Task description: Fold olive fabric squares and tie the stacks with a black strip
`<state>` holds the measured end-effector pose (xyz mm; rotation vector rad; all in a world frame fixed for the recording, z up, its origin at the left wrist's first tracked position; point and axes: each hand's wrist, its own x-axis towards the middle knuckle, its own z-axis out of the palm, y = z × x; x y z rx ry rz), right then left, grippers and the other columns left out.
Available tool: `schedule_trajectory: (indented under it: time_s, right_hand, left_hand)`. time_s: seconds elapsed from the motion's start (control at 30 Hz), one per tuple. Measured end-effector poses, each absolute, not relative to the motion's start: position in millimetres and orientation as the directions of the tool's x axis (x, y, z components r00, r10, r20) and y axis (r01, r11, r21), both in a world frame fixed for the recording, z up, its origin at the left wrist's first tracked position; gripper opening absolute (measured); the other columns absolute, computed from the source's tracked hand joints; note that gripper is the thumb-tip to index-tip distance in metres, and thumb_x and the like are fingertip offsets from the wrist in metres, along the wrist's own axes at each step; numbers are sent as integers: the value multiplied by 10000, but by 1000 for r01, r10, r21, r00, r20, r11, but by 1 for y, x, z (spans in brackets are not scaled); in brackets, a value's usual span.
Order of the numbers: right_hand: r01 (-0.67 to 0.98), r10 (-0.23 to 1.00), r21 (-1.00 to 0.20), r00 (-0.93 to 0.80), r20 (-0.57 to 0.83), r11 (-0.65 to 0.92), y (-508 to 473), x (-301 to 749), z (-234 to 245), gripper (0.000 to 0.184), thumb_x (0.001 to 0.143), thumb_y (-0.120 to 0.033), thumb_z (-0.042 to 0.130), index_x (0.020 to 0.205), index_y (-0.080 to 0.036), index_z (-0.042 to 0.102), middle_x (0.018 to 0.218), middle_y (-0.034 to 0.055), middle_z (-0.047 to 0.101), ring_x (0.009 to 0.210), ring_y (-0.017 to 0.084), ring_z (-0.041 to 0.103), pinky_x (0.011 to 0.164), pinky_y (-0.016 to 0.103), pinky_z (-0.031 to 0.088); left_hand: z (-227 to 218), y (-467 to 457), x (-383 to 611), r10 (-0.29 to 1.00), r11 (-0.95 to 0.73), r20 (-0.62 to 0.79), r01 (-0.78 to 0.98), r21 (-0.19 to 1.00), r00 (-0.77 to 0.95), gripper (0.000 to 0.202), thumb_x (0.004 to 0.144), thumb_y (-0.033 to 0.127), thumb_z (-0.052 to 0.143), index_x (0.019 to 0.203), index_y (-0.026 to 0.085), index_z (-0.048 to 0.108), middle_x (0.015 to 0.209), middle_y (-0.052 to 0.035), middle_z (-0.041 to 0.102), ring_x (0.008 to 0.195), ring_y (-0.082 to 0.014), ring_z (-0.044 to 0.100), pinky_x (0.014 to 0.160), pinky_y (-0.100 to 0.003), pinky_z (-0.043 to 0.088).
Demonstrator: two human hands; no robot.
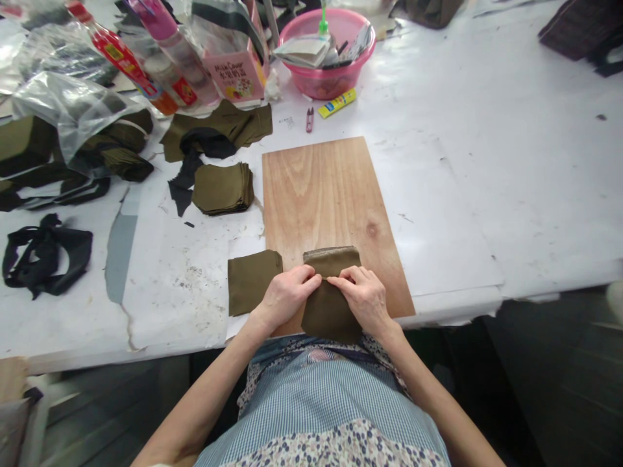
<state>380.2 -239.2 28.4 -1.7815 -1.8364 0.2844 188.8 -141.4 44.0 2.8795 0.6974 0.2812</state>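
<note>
An olive-green fabric piece (331, 313) lies at the near edge of a wooden board (321, 194), its lower end hanging over the table edge. My left hand (288, 292) pinches a fold across it from the left. From the right, my right hand (364, 295) pinches the same fold, the two thumbs close together. Beyond the fold, the fabric ends in a frayed, greyish top edge. A neat stack of olive fabric pieces (252, 282) sits just left of my left hand. Farther back is a second stack of cut olive pieces (222, 188).
Thread snips (309, 120) and a yellow glue tube (337, 102) lie behind the board, before a pink basin (326, 78) of odds and ends. Bottles (119, 58), a pink box (236, 71), fabric scraps (219, 126) and black straps (47, 253) occupy the left side.
</note>
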Motion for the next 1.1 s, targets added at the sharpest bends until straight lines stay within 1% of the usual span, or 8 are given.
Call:
schedule_trajectory:
  time_s: [0.17, 0.23, 0.3, 0.4, 0.47, 0.6, 0.87, 1.1]
  right_hand:
    - [858, 971, -505, 32, 237, 95, -240, 380, 28, 225, 967, -242, 517, 1063, -303, 711, 879, 21, 616, 802, 148, 508, 712, 295, 364]
    - [860, 972, -501, 31, 234, 94, -240, 380, 28, 226, 968, -242, 515, 1064, -305, 710, 882, 20, 615, 802, 148, 506, 715, 295, 362]
    - [863, 972, -496, 29, 233, 93, -240, 380, 28, 226, 967, -241, 515, 1065, -306, 709, 883, 20, 614, 804, 149, 502, 718, 295, 360]
    - [869, 972, -486, 26, 232, 92, -240, 380, 29, 226, 965, -240, 519, 1070, -304, 708, 887, 22, 612, 810, 152, 499, 720, 297, 358]
    - [874, 973, -476, 20, 230, 94, -240, 380, 28, 225, 962, -236, 524, 1075, -303, 707, 890, 24, 611, 813, 155, 497, 720, 300, 357]
    - [885, 972, -452, 1, 233, 107, -240, 380, 28, 229, 962, -233, 526, 1095, -302, 699, 900, 29, 608, 813, 159, 494, 717, 304, 354]
    - [903, 978, -411, -44, 202, 125, -240, 380, 28, 270, 969, -245, 507, 1181, -318, 657, 937, 36, 595, 843, 176, 482, 727, 317, 355]
    - [907, 978, -404, -41, 207, 123, -240, 380, 28, 263, 964, -238, 513, 1167, -313, 664, 935, 37, 592, 843, 175, 480, 732, 318, 358]
  left_hand:
    - [40, -142, 189, 538, -816, 134, 475, 330, 832, 276, 988, 273, 373, 1028, 207, 638, 872, -28, 635, 774, -132, 590, 654, -213, 452]
    - [38, -142, 189, 546, -808, 139, 476, 348, 826, 278, 987, 286, 371, 1039, 208, 633, 853, -23, 633, 759, -129, 587, 649, -206, 451]
    - [38, -142, 189, 523, -829, 134, 467, 307, 841, 267, 986, 273, 375, 1031, 205, 629, 859, -26, 634, 760, -130, 585, 637, -207, 443]
    - [40, -141, 190, 452, -886, 129, 427, 181, 883, 239, 981, 226, 388, 1004, 195, 624, 888, -36, 634, 765, -139, 582, 614, -222, 423]
    - [42, -140, 191, 410, -910, 138, 393, 132, 902, 235, 978, 201, 391, 995, 186, 624, 900, -46, 635, 766, -147, 582, 599, -234, 413]
    - [45, -140, 192, 392, -918, 162, 372, 140, 906, 257, 979, 179, 374, 987, 176, 630, 880, -51, 633, 757, -146, 583, 593, -239, 416]
    - [45, -140, 191, 345, -939, 172, 340, 56, 923, 227, 974, 165, 390, 991, 165, 617, 892, -55, 629, 761, -154, 582, 609, -254, 434]
    - [45, -140, 185, 342, -940, 161, 332, 83, 926, 231, 980, 173, 387, 1093, 147, 586, 1015, -88, 641, 898, -176, 615, 724, -264, 508]
